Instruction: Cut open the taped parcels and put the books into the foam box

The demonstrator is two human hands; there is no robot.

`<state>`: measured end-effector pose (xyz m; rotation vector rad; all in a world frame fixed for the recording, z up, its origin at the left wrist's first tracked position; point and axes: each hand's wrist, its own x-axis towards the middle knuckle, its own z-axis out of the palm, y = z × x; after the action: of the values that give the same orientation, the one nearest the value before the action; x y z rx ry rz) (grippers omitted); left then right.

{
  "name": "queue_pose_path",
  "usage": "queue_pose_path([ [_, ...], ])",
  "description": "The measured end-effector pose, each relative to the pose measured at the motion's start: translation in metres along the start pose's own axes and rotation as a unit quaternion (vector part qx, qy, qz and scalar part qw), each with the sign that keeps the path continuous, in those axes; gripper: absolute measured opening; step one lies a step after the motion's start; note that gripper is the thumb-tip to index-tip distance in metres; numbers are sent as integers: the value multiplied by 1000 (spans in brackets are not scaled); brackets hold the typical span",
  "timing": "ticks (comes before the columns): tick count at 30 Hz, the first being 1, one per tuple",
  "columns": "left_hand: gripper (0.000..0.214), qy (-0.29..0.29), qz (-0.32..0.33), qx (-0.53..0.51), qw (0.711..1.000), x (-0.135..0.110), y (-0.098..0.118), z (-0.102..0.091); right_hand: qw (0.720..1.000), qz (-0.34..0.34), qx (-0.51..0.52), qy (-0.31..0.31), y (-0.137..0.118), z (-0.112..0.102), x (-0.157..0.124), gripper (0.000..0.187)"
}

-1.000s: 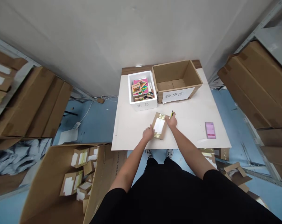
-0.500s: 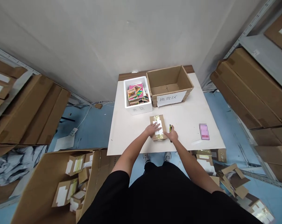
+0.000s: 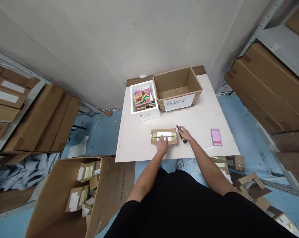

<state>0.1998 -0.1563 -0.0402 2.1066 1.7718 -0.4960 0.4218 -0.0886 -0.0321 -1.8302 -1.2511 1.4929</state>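
A small brown parcel [image 3: 164, 136] with a white label and gold tape lies crosswise near the front of the white table [image 3: 204, 122]. My left hand [image 3: 162, 144] rests flat on its near side, fingers spread over the label. My right hand [image 3: 185, 134] is closed round a black and yellow utility knife [image 3: 181, 133], whose tip sits at the parcel's right end.
At the back of the table stand a white foam box [image 3: 145, 102] of colourful packs and an open cardboard box [image 3: 177, 88] with a paper label. A pink item [image 3: 216, 137] lies at the right. A large carton [image 3: 72, 191] of small parcels stands on the floor at left. Stacked cartons fill shelves on both sides.
The parcel has turned from lengthwise to crosswise on the table. My left hand shifted to its near side, and my right hand with the knife moved to its right end.
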Motion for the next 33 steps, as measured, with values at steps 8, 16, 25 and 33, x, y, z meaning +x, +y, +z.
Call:
queue_pose_path([
  [8,86,0,-6,38,999,3,-4,-9,998,6,28,-58,29,4,-40,24],
  [16,84,-3,0,55,998,6,-6,-15,996,34,26,-80,24,10,-49,27],
  [25,83,5,2,42,999,-1,-5,-21,992,11,54,-113,53,-3,-76,26],
  [33,71,55,33,0,998,29,-54,-67,990,87,-53,98,31,65,-69,44],
])
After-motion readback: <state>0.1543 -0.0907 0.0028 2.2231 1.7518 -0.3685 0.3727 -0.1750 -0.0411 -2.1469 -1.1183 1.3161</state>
